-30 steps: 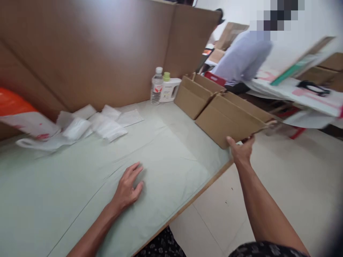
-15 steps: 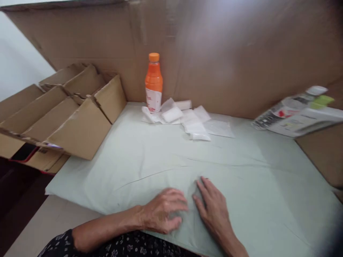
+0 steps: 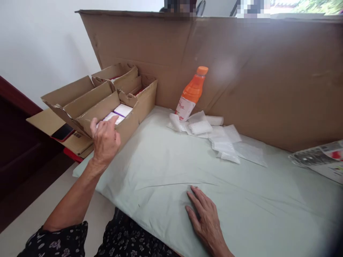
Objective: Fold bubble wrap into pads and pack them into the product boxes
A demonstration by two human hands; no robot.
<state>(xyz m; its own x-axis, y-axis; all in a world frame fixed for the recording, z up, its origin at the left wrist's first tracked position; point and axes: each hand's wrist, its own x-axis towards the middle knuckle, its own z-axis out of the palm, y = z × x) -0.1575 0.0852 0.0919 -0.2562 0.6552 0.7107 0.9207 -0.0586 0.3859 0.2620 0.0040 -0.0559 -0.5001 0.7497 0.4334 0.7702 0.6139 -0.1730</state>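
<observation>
My left hand (image 3: 105,142) reaches over the near compartment of a divided cardboard box (image 3: 146,103) on the left. Its fingers are apart and bent down toward white packs with purple edges (image 3: 123,109) lying inside. One fingertip seems to touch a pack; the other fingertips are partly hidden, and no pack is lifted. On the pale green cloth (image 3: 166,217), my right hand (image 3: 206,217) rests palm down with its fingers spread, holding nothing.
An orange-capped drink bottle (image 3: 191,92) leans at the back beside several white, translucent plastic pouches (image 3: 223,139). A tall cardboard panel (image 3: 268,78) closes off the back. At the right edge lies a clear plastic bottle (image 3: 311,157). A dark phone-like object (image 3: 63,132) sits under the box.
My left hand has moved from the cloth up and left to the box compartment. My right hand stays on the cloth. The view has turned left, bringing the white packs into sight.
</observation>
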